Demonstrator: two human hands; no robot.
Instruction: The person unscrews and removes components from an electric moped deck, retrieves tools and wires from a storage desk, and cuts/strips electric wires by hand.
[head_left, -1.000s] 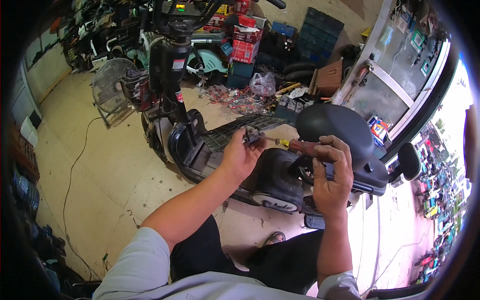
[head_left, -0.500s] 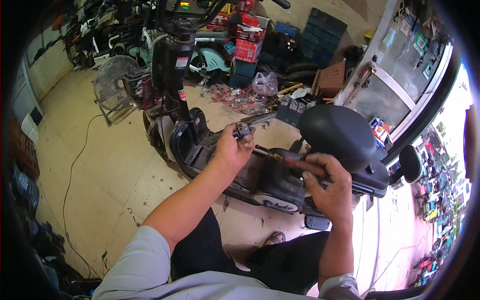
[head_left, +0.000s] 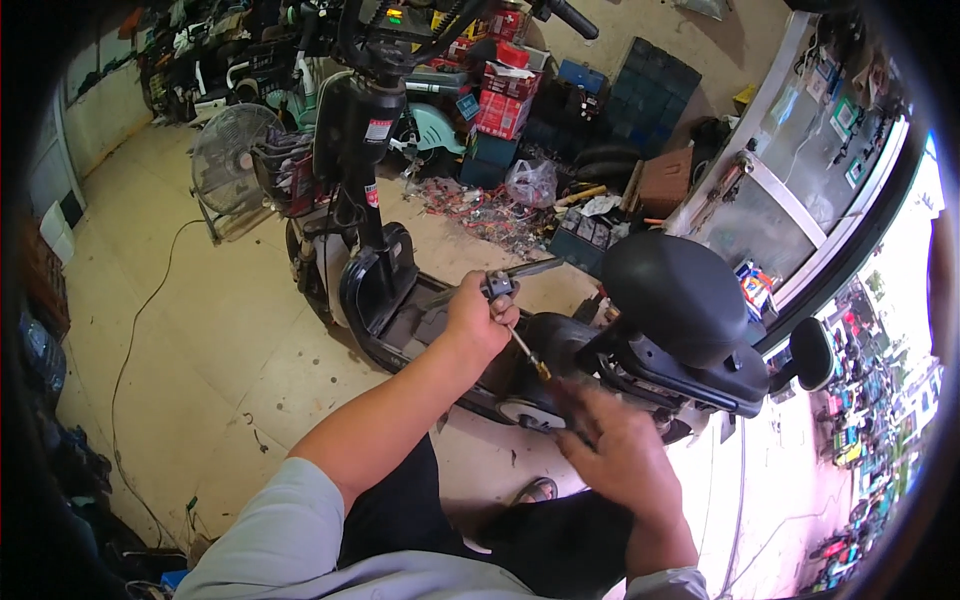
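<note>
In the head view, my left hand [head_left: 474,318] is closed around a small dark metal part [head_left: 499,285] above the scooter's footboard [head_left: 422,314]. My right hand [head_left: 625,450], blurred by motion, grips a screwdriver [head_left: 566,396] with a dark red handle and a yellow collar. Its metal shaft points up and left to just below the part in my left hand; whether the tip touches it I cannot tell. The black scooter has its steering column [head_left: 362,130] on the left and a black cushioned seat [head_left: 672,300] right of my hands.
A standing fan [head_left: 230,165] is behind the scooter's front, with a cable on the tiled floor [head_left: 180,340]. Stacked boxes [head_left: 500,110], loose wires and a plastic bag [head_left: 530,182] lie at the back. A glass-panelled door [head_left: 760,230] and bright doorway are on the right.
My right hand has moved down and left, and the screwdriver has gone from nearly level to steeply slanted. My left hand still holds the part. The whole view has shifted slightly downward.
</note>
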